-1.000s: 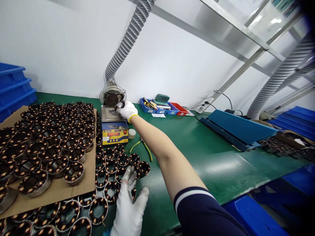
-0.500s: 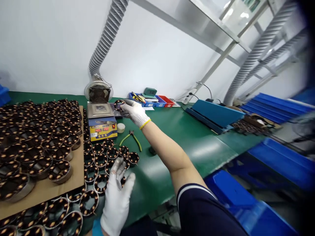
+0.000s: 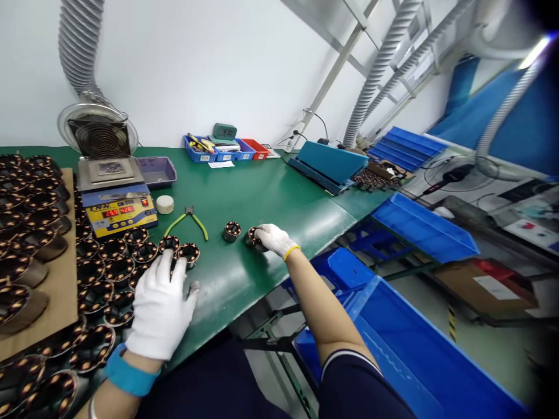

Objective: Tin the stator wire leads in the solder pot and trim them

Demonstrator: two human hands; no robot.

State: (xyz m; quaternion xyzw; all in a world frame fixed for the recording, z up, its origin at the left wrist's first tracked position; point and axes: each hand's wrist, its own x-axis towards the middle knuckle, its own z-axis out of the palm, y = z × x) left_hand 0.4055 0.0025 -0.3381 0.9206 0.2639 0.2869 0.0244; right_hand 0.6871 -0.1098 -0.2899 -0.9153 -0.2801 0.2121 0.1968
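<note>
My right hand (image 3: 271,237), in a white glove with a yellow cuff edge, is closed on a wound motor stator (image 3: 253,235) at the green bench top. Just left of it another stator (image 3: 232,231) stands by itself. My left hand (image 3: 161,305), gloved and with a blue band at the wrist, lies stretched out over the near edge of a group of stators (image 3: 119,267). Its fingers are apart, and the fingertips reach a stator (image 3: 169,244) without gripping it. Green-handled cutters (image 3: 187,221) lie spread between the group and the single stator.
A yellow and blue heated pot unit (image 3: 117,212) with red digits stands at left under a round extraction hood (image 3: 98,131). Beside it are a purple tray (image 3: 158,173) and a white round block (image 3: 165,204). Cardboard (image 3: 65,279) carries more stators. Blue bins (image 3: 393,349) sit below the bench's right edge.
My right hand has carried a stator from beside the heated unit to the bench top at right. The view has swung right. My left hand stays over the stator group.
</note>
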